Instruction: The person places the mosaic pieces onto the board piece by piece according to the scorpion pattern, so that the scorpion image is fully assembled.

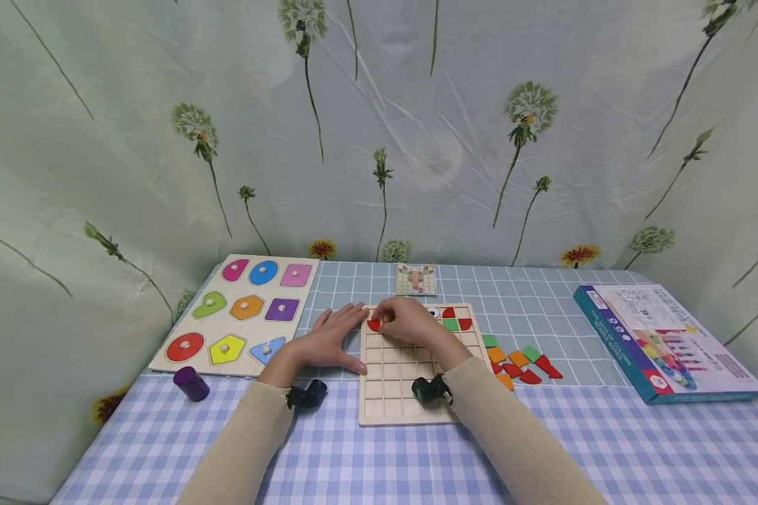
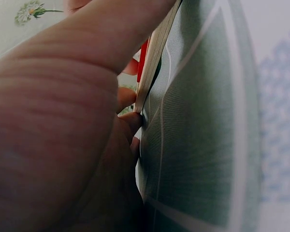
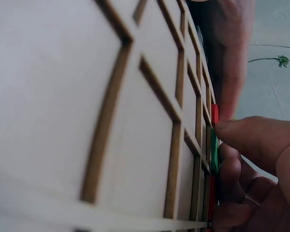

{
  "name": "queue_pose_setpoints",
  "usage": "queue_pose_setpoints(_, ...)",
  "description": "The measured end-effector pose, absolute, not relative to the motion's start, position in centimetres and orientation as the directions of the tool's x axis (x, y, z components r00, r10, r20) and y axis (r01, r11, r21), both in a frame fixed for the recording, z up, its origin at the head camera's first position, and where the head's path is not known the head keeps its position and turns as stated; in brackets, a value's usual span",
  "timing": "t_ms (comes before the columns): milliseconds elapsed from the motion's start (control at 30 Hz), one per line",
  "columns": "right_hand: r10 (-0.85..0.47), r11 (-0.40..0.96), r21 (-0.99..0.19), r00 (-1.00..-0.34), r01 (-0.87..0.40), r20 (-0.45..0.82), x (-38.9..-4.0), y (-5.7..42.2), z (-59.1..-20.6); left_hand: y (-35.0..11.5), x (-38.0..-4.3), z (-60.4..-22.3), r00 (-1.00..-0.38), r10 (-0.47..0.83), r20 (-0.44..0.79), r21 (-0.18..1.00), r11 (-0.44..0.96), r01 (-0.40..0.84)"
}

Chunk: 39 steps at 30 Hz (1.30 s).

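My left hand [image 1: 331,337] rests at the left side of a wooden grid board [image 1: 385,410], fingers stretched to its top corner and thumb by its left edge. Over the upper left of the board, my right hand [image 1: 410,322] bends its fingers down. In the right wrist view, its thumb and fingertips pinch a green piece [image 3: 214,152] at the board's surface, beside a red piece [image 3: 214,115]. That green piece is hidden under the hand in the head view. More red and green pieces [image 1: 450,324] sit in the board's upper right cells.
Loose red, orange and green pieces [image 1: 518,359] lie right of the board. A picture card [image 1: 417,279] lies behind it. Left are a knobbed shape puzzle [image 1: 234,326] and a purple cylinder [image 1: 191,384]. A flat box [image 1: 669,344] lies at the right.
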State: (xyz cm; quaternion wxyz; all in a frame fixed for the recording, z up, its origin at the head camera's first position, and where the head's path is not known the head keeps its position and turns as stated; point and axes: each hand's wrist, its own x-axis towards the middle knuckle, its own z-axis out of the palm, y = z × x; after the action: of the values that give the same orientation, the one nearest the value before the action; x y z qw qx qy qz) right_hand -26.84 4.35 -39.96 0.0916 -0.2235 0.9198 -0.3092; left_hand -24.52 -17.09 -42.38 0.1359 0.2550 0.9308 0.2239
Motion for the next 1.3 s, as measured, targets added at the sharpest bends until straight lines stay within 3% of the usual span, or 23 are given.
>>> queue_pose_setpoints(267,-0.484,0.685,-0.635,-0.875,-0.357,-0.030,-26.9,4.6,-40.1,-17.1,-24.6,-42.4,-0.829,0.543,-0.133,0.490,0.763,0.422)
queue_pose_setpoints(667,-0.589,0.565,-0.656,-0.802,-0.500,0.104,-25.1,7.6,-38.3,-17.1,-24.6,-42.3,-0.830,0.542,-0.129,0.485,0.765,0.424)
queue_pose_setpoints(1300,-0.469,0.628,-0.692,-0.883,-0.355,0.028,-23.8,15.6,-36.5,-17.0,-24.6,-42.5,-0.833,0.535,-0.140,0.486,0.770,0.413)
